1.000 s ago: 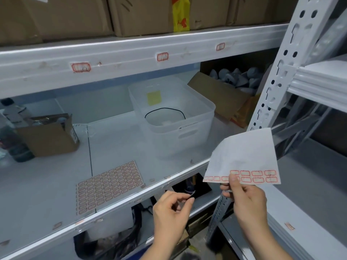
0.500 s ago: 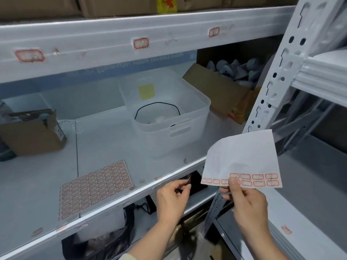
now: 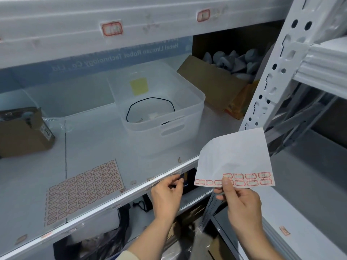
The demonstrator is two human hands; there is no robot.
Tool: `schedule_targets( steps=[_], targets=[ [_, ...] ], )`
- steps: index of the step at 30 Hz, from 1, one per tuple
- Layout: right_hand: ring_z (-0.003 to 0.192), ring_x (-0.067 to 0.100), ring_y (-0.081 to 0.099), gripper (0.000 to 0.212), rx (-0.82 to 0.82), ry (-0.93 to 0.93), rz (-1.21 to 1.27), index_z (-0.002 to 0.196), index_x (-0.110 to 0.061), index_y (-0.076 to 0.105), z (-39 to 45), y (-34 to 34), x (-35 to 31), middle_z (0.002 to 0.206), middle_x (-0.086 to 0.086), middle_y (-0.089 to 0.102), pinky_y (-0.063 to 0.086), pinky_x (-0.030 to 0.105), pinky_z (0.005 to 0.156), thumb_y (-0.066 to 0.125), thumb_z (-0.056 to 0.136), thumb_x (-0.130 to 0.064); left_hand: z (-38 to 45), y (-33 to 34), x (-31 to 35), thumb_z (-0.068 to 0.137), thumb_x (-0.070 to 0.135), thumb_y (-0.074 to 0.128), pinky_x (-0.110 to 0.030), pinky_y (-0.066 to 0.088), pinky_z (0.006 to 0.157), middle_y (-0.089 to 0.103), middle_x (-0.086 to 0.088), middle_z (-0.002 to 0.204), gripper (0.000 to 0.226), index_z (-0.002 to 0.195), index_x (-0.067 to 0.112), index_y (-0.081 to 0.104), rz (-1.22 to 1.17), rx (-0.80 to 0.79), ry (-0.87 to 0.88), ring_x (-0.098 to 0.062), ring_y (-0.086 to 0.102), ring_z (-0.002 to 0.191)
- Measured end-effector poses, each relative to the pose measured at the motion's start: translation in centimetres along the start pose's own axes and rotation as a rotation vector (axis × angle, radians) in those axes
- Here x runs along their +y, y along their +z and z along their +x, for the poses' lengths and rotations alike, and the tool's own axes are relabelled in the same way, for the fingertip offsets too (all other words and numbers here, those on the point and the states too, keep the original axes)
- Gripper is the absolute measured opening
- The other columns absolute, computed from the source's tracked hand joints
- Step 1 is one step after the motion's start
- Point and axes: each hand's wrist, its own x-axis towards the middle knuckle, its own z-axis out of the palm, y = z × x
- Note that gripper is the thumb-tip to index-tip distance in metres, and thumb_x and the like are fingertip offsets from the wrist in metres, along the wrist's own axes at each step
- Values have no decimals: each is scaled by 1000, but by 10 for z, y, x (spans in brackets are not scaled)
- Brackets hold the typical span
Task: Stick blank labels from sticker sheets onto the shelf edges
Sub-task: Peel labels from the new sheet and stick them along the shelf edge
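White metal shelving fills the view; the right hand [image 3: 242, 201] pinches the flimsy, nearly spent sticker sheet [image 3: 234, 160] by its bottom edge, while the left hand [image 3: 167, 196] pinches something small, likely a label, at the shelf edge [image 3: 112, 201].

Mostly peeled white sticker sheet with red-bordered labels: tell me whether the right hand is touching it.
Touching. The head view shows the right hand pinching the mostly peeled white sticker sheet at its lower edge, the thumb lying over the bottom label rows.
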Motion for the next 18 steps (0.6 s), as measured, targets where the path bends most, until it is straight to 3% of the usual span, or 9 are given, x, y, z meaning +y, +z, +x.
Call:
schedule_targets(
  steps=[9, 12, 14, 18],
  targets=[
    [67, 4, 74, 49, -26, 10, 29, 89, -18, 79, -1, 6, 2, 78, -15, 79, 54, 10, 62, 54, 81, -60, 0, 9, 1, 87, 18, 79, 0, 43, 58, 68, 22, 63, 17, 102, 24, 83, -23, 79, -44, 10, 63, 60],
    [66, 4, 74, 46, -26, 16, 26, 86, -17, 79, -1, 5, 3, 76, -15, 79, 54, 9, 61, 55, 83, -56, -1, 16, 3, 86, 21, 81, 1, 42, 58, 66, 30, 57, 10, 93, 27, 84, -91, 141, -127, 15, 64, 65],
    [65, 4, 74, 42, -30, 29, 30, 82, -18, 79, -1, 6, 2, 74, -14, 79, 53, 9, 61, 55, 84, -52, -3, 22, 9, 85, 25, 82, 1, 41, 56, 65, 37, 60, 15, 81, 39, 78, -146, 183, -203, 15, 64, 64],
    [60, 1, 72, 32, -51, 49, 52, 75, -19, 78, -2, 9, -2, 70, -13, 78, 50, 6, 58, 59, 91, -39, -1, 34, 15, 81, 28, 86, -1, 39, 50, 65, 24, 53, 34, 62, 47, 65, -213, 302, -315, 6, 63, 57]
  ],
)
